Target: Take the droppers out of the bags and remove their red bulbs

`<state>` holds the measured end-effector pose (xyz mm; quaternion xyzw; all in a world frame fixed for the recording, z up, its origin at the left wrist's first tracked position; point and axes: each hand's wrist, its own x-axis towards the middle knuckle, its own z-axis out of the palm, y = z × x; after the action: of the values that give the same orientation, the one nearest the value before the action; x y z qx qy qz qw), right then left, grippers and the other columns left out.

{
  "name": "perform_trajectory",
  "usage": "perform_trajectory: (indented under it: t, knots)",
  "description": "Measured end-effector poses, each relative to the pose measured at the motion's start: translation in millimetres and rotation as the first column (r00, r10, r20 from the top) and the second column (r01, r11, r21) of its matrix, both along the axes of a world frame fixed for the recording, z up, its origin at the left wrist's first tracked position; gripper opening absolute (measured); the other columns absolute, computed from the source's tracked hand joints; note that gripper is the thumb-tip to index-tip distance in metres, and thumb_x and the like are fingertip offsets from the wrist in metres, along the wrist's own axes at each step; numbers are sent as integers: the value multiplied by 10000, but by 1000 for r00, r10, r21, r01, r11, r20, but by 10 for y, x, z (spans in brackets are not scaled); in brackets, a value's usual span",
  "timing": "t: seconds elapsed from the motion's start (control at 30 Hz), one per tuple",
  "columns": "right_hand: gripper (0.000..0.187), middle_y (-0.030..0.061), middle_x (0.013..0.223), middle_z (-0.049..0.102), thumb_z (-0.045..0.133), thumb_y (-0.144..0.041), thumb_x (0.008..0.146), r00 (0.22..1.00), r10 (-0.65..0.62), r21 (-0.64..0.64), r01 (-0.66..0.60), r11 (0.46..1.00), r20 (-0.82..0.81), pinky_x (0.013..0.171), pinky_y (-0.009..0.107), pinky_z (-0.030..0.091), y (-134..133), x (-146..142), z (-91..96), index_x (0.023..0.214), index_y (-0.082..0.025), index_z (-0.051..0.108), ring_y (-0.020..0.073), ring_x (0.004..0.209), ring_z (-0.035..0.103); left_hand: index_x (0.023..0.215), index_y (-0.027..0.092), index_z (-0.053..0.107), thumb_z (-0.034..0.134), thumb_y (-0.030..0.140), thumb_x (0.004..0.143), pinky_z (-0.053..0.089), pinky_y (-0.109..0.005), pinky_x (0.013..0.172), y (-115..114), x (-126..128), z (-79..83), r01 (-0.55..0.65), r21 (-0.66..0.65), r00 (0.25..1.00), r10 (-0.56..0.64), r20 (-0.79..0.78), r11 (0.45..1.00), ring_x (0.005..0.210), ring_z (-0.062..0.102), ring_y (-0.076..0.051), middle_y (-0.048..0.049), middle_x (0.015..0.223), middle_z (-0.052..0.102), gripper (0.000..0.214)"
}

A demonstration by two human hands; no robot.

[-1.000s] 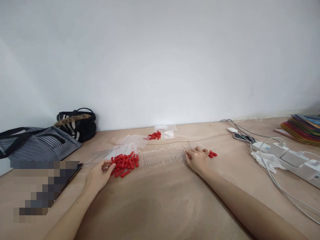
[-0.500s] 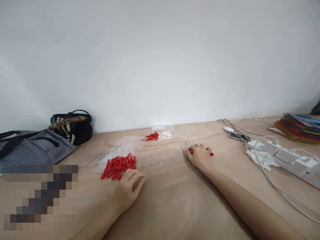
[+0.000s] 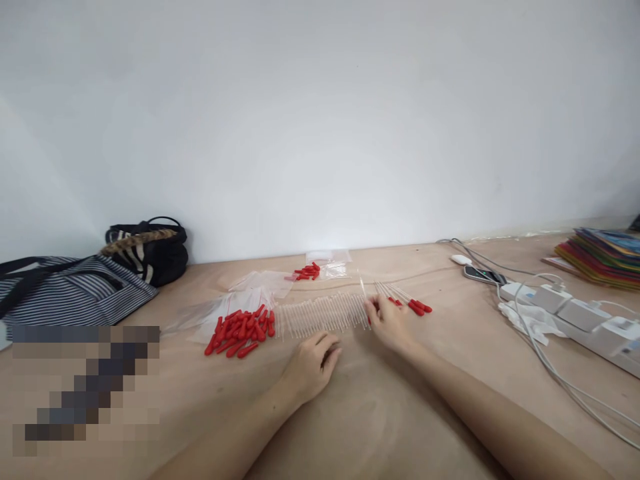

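My right hand [image 3: 391, 325] pinches a dropper, a clear thin tube [image 3: 363, 283] pointing up and away, with a bit of red showing under the fingers. Beside that hand, several assembled droppers [image 3: 416, 307] with red bulbs lie fanned out, partly hidden by it. My left hand [image 3: 313, 367] rests loosely curled, thumb apart from the fingers and nothing visible in it. Just beyond it runs a row of thin clear tubes [image 3: 320, 315] laid side by side. To the left is a pile of red rubber bulbs [image 3: 243, 331], partly on clear plastic bags [image 3: 220, 320].
Near the wall lie a smaller heap of red bulbs [image 3: 307, 271] and more tubes on a bag [image 3: 336, 269]. A striped bag [image 3: 80, 293] and black bag [image 3: 163, 257] stand left. A power strip [image 3: 580, 313], cables, tissue [image 3: 530, 323] and stacked colourful packets [image 3: 600, 257] are right.
My left hand has moved right, from the red bulb pile to the front of the tube row. My right hand has shifted slightly left and nearer with a dropper, uncovering the finished ones.
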<state>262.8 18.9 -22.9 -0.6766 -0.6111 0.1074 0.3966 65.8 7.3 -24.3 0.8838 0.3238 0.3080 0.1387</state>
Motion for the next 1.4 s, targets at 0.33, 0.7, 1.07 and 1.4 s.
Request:
perform_trajectory:
  t: [0.33, 0.7, 1.07, 1.4]
  knots:
    - [359, -39, 586, 503, 561, -550, 694, 633, 440, 109, -490, 865, -638, 550, 251, 362, -198, -422, -140, 725, -202, 479, 114, 552, 463, 871, 191, 599, 462, 240, 838, 466, -246, 666, -3, -64, 66, -35, -116, 989, 51, 137, 993, 719, 607, -140, -15, 793, 664, 150]
    - [169, 0, 699, 645, 501, -308, 851, 767, 395, 282, -579, 765, 505, 794, 372, 214, -306, -141, -82, 927, -273, 648, 154, 757, 488, 844, 199, 622, 520, 194, 788, 460, -245, 691, 14, -196, 33, -49, -133, 997, 56, 52, 990, 732, 607, -144, -8, 802, 678, 117]
    - [288, 7, 552, 531, 392, -244, 883, 723, 444, 240, -630, 739, 529, 741, 345, 251, -363, -199, -75, 717, -210, 626, 146, 663, 411, 565, 161, 547, 527, 228, 748, 371, -209, 527, -5, -195, 111, -44, -282, 997, 59, 47, 959, 543, 507, -117, 22, 561, 585, 196]
    - [288, 33, 690, 566, 359, -170, 863, 815, 372, 264, -516, 815, 445, 731, 326, 265, -332, -64, -176, 986, -174, 619, 156, 715, 423, 737, 187, 615, 498, 288, 795, 394, -198, 509, -22, -478, 137, -176, -207, 984, 173, -31, 962, 560, 538, -115, 21, 636, 628, 165]
